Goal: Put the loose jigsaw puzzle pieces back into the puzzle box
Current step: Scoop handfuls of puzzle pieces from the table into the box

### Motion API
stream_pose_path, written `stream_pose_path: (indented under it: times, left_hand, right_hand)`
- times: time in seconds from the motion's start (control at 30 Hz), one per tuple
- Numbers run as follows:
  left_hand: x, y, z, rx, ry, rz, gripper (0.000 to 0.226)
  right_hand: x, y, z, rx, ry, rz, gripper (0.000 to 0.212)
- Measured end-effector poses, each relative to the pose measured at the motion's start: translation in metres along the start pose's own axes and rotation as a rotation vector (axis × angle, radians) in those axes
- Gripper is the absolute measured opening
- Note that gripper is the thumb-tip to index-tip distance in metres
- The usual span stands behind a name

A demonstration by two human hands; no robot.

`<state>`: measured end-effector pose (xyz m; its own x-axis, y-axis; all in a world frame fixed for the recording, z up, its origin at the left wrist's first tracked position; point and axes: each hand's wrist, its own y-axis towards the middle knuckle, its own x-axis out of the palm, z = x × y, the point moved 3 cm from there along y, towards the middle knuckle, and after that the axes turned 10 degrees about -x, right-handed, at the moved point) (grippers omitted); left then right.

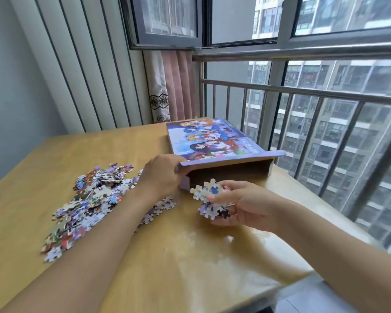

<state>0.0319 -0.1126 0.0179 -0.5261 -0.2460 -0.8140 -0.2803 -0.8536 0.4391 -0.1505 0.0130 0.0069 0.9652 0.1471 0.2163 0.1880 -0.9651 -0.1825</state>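
High-rise flat, home: curtain [169, 86] and railed window [303, 91] beyond the hands, wooden table [190, 256] beneath them.

Wooden table [190, 256], pink curtain [178, 86], window railing [303, 91]

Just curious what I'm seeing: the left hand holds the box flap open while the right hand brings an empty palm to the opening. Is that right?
Not quite. The head view shows the right hand holding a clump of pieces, not empty. The left hand does hold the box flap open.
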Motion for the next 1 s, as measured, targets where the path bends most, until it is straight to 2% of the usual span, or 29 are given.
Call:
stream_pose_path:
  times: [0.03,0.07,0.17,0.27,0.37,0.67,0.87,1.0]
  left_hand:
    - [-0.002,0.002,-0.001,-0.037,-0.071,0.01,0.056]
    - [-0.004,0.003,0.0,-0.052,-0.128,0.028,0.06]
    - [-0.011,0.01,0.006,-0.122,-0.326,0.098,0.036]
    - [-0.016,0.016,0.009,-0.182,-0.444,0.161,0.028]
    - [-0.022,0.017,0.01,-0.186,-0.467,0.19,0.029]
    - [-0.036,0.026,0.012,-0.153,-0.473,0.218,0.031]
    - [-0.038,0.031,0.006,-0.138,-0.498,0.201,0.04]
    - [-0.039,0.032,0.006,-0.128,-0.527,0.2,0.038]
  right_hand:
    - [0.0,0.001,0.0,0.005,-0.007,0.0,0.035]
    - [0.0,0.002,-0.001,0.012,-0.002,0.003,0.036]
    - [0.001,0.011,-0.009,0.038,0.062,0.022,0.033]
    - [-0.004,0.025,-0.02,0.054,0.141,0.117,0.038]
    - [-0.007,0.04,-0.031,0.04,0.206,0.227,0.041]
    - [-0.002,0.064,-0.053,-0.011,0.183,0.34,0.017]
    - [-0.004,0.075,-0.065,0.022,0.09,0.366,0.028]
    - [-0.004,0.082,-0.067,-0.05,0.139,0.36,0.026]
